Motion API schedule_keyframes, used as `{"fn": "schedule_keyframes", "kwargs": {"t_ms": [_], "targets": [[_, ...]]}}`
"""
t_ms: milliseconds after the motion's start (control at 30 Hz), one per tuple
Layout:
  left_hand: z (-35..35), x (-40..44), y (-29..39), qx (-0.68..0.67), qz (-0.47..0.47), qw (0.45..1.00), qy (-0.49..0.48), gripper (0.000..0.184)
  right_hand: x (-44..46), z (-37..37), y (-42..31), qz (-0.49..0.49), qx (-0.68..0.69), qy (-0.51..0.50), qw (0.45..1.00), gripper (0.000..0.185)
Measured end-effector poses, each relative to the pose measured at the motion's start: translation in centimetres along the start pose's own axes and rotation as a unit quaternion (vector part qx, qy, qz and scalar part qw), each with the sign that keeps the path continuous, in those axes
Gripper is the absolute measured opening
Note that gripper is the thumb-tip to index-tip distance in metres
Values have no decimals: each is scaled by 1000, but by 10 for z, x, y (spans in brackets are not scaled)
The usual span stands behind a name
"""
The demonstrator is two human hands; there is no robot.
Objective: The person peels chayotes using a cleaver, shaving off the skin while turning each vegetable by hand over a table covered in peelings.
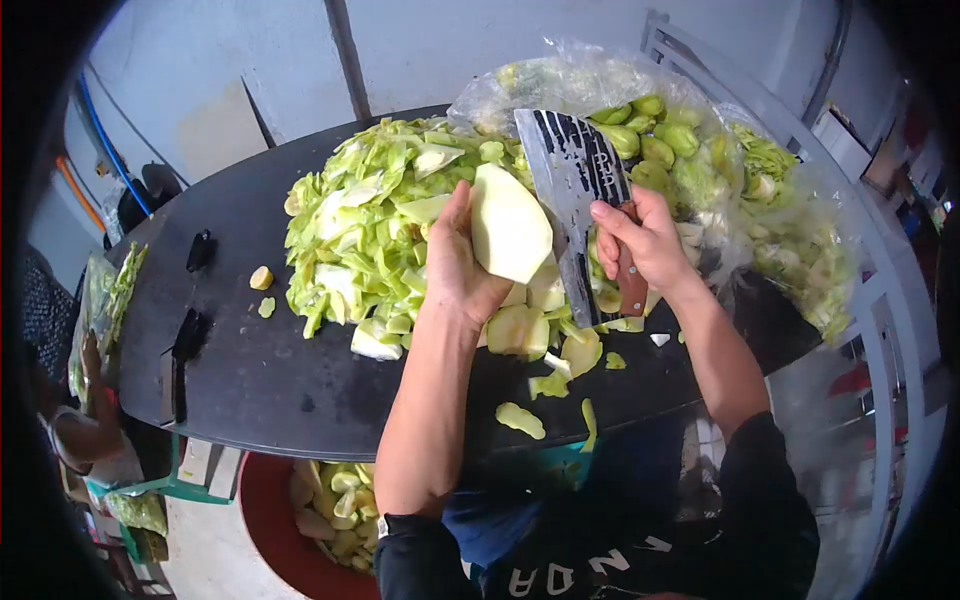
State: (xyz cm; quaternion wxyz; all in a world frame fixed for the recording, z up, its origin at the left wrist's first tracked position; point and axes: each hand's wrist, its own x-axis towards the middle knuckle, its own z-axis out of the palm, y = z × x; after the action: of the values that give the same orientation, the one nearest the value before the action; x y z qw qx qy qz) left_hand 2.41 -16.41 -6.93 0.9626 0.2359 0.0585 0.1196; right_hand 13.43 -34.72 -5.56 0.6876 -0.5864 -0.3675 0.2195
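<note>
My left hand point(462, 262) grips a pale, peeled green fruit point(510, 225), large and smooth-faced, above the table. In my right hand point(643, 240) is a cleaver point(568, 165), its fingers wrapped around the brown wooden handle. The wide blade, dark with pale streaks, points up and stands just right of the fruit; I cannot tell whether they touch. Behind my left hand rises a heap of green slices point(355, 220). Below the blade lie flat cut pieces point(518, 330) and scraps of peel point(520, 420).
The dark table point(250, 380) bears a black-handled knife point(178, 365) at its left edge. Whole green fruits point(655, 150) and clear plastic bags point(800, 245) crowd the right. A red tub point(262, 515) of pieces stands below. Another person's arm point(95, 420) shows at far left.
</note>
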Motion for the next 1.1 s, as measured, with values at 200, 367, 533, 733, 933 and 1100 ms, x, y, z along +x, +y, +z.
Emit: {"fn": "schedule_keyframes", "kwargs": {"t_ms": [200,367,533,733,933,1100], "targets": [[3,-1,0,-81,77,993,39,50,-3,3,-1,1,21,29,999,23],[2,0,2,1,110,994,-8,54,-16,2,-1,40,-7,-17,999,22],[12,-2,-2,39,140,989,-37,62,-24,-1,5,51,-44,-38,997,23],[15,-6,-4,102,149,983,-41,57,-27,-3,3,47,-43,-17,998,24],[12,-2,-7,118,159,977,-80,54,-27,-3,4,41,-54,-38,997,17],[16,-5,-15,121,167,975,-80,54,-27,1,6,41,-38,-21,998,20]]}}
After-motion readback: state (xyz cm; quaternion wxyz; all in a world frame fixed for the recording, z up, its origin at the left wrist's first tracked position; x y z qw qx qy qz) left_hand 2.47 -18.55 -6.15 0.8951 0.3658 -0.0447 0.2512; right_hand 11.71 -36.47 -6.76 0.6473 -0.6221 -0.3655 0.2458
